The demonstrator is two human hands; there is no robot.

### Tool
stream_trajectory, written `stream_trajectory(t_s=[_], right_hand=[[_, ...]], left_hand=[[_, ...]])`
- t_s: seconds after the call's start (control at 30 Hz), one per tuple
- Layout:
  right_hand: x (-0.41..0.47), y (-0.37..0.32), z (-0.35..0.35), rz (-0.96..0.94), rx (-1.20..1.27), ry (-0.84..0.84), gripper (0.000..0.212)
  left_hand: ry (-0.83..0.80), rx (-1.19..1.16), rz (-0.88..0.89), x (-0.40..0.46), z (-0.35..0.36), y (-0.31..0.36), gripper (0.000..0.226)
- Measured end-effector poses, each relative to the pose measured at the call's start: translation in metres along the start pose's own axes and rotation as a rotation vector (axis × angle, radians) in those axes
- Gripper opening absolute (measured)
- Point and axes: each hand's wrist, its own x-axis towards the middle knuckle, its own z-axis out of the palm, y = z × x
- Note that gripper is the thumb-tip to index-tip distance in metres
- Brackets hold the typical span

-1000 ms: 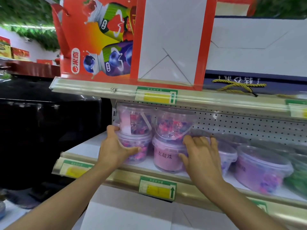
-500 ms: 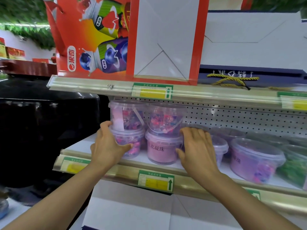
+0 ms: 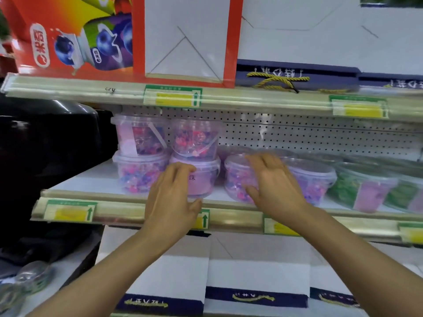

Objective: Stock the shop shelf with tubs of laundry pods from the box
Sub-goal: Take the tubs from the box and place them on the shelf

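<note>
— What are the hands doing, from where you stand?

— The left hand (image 3: 171, 197) is spread in front of the pink tub (image 3: 201, 179), fingers loose and apart, thumb low by the shelf edge (image 3: 128, 212). It looks to be just touching the tub's front, not gripping it; whether there is real contact, I cannot tell.

— And the other one?

— The right hand (image 3: 272, 181) lies over the clear tub (image 3: 238, 177) just to the right, fingers straight across its lid and thumb against its side. Relaxed, nothing clenched, though it is blurred.

— What's in the tubs?

— Pink, purple and blue pods. Left of the left hand sits another lower tub (image 3: 139, 172) of the same mix, and two upper tubs (image 3: 194, 138) are stacked on that pair, lids on, white handles hanging. Beyond the right hand is one more purple tub (image 3: 313, 179), then green-filled tubs (image 3: 364, 188) further right.
</note>
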Motion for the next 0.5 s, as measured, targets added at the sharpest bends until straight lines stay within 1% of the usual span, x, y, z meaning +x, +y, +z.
stream_trajectory(t_s=[0.03,0.1,0.17,0.23,0.3,0.43,0.5], right_hand=[[-0.008,0.002,-0.004,-0.01,0.044,0.019,0.063],[-0.026,0.004,-0.013,-0.041,0.119,0.095,0.064],[-0.048,0.008,-0.02,-0.052,0.159,0.117,0.058],[-0.072,0.013,-0.023,-0.056,0.145,0.094,0.048],[-0.097,0.019,-0.021,-0.026,0.12,0.001,0.042],[-0.144,0.039,-0.002,0.064,0.093,-0.23,0.039],[-0.164,0.05,0.01,0.084,0.102,-0.292,0.038]], left_hand=[[-0.002,-0.012,0.016,-0.002,0.001,0.005,0.056],[-0.006,-0.042,0.036,-0.005,0.004,0.016,0.055],[-0.042,-0.095,0.049,-0.01,0.006,0.03,0.055],[-0.106,-0.152,0.06,-0.017,0.012,0.045,0.052],[-0.187,-0.186,0.058,-0.028,0.021,0.058,0.044],[-0.373,-0.15,0.051,-0.059,0.046,0.077,0.027],[-0.468,-0.123,0.038,-0.077,0.062,0.084,0.023]])
